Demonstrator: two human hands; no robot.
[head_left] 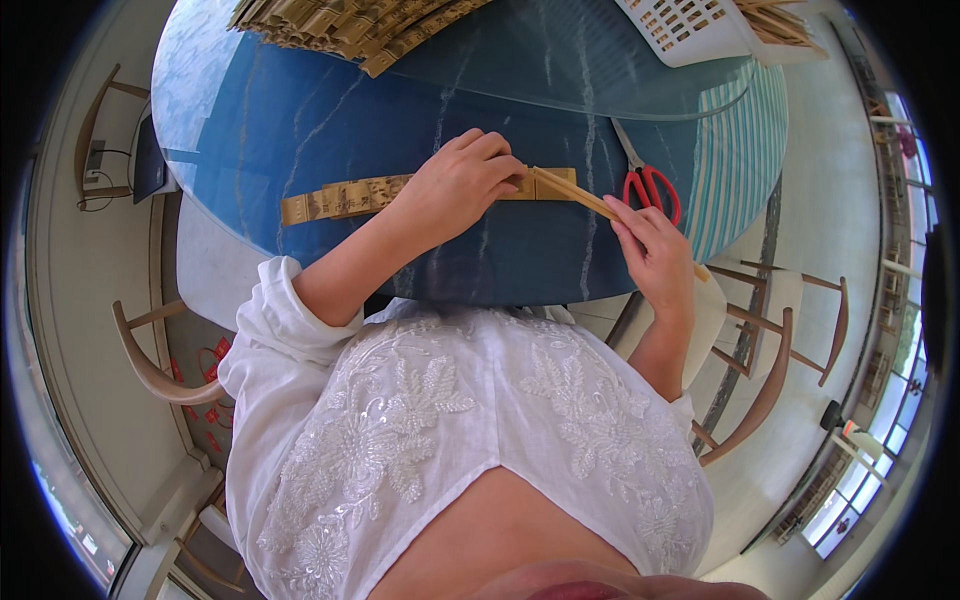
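A strip of brown printed paper sleeves (pixel 345 199) lies across the blue tabletop in front of me. My left hand (pixel 465 185) is over its right part, fingertips pinched together on the paper. Slim wooden chopsticks (pixel 575 191) slant down to the right from those fingertips, and my right hand (pixel 652 252) grips them with thumb and fingers. Their far tips meet the paper beside my left fingers; whether they are inside a sleeve I cannot tell. Scissors (pixel 654 188) with red handles lie just beyond my right hand.
A thick stack of brown paper sleeves (pixel 350 30) is at the far left of the round table (pixel 400 110). At the far right stands a white perforated basket (pixel 690 30) with wooden sticks (pixel 785 28). Wooden chairs (pixel 765 390) stand around.
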